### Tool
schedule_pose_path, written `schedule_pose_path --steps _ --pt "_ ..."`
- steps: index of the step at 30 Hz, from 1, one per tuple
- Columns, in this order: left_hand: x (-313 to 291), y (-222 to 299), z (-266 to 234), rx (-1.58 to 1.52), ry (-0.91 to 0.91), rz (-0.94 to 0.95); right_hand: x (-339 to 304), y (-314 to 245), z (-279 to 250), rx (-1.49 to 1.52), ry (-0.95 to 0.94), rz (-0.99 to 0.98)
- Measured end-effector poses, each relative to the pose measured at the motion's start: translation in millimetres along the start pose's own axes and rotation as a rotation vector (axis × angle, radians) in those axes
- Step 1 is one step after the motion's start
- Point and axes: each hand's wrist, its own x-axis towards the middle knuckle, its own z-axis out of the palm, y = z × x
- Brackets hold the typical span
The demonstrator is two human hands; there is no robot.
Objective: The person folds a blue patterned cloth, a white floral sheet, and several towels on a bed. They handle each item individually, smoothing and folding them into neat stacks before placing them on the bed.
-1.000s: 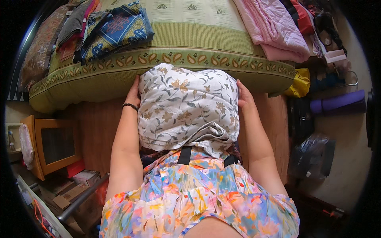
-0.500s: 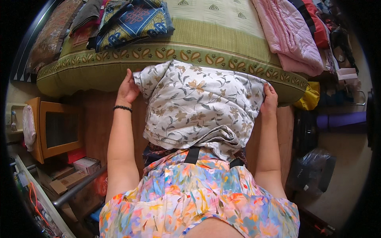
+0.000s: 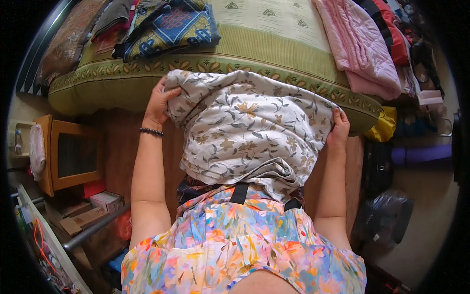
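Change since earlier: both hands have spread wider apart and moved up toward the bed edge, so the floral cloth (image 3: 249, 122) now stretches broad between them where before it hung as a narrower bundle.
Left hand (image 3: 157, 103): raised at the cloth's upper left corner, fingers curled shut over the fabric edge, thumb side toward the bed; a dark bead bracelet (image 3: 151, 131) sits on the wrist.
Left arm: bare forearm rises nearly straight from the lower part of the view, elbow bent beside the body.
Right hand (image 3: 339, 128): closed on the cloth's right edge, fingertips pinching the fabric, palm turned inward; it sits a little lower than the left hand.
Right arm: forearm runs upward along the right side of the cloth, close to the brown bed base.
Floral cloth: white with grey-brown leaves and flowers, held up in front of the chest, its top edge overlapping the green border of the bed (image 3: 274, 59); its lower part bunches in folds just above the colourful flowered dress (image 3: 245, 240).
On the bed: a blue patterned folded blanket (image 3: 171, 27) at upper left, a pink quilted cover (image 3: 362, 44) at upper right.
Left of the person: a small wooden cabinet (image 3: 68, 154) and cardboard boxes (image 3: 93, 210) on the floor.
Right of the person: a yellow bag (image 3: 382, 125) and a purple rolled mat (image 3: 421, 154).
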Motion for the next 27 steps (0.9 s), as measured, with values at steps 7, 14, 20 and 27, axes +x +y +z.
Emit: schedule_pose_path --steps 7,14,20,27 --pt "-5 31 14 0.040 0.004 0.115 8 -1 2 0.010 0.028 -0.018" --pt "-3 14 -6 0.333 -0.135 -0.069 4 -2 3 0.044 0.019 0.001" --pt "-3 -36 -5 0.339 -0.032 -0.087 0 -6 4 0.049 0.035 -0.012" --pt "1 -48 -29 -0.041 0.237 -0.079 -2 -11 4 0.030 -0.004 -0.021"
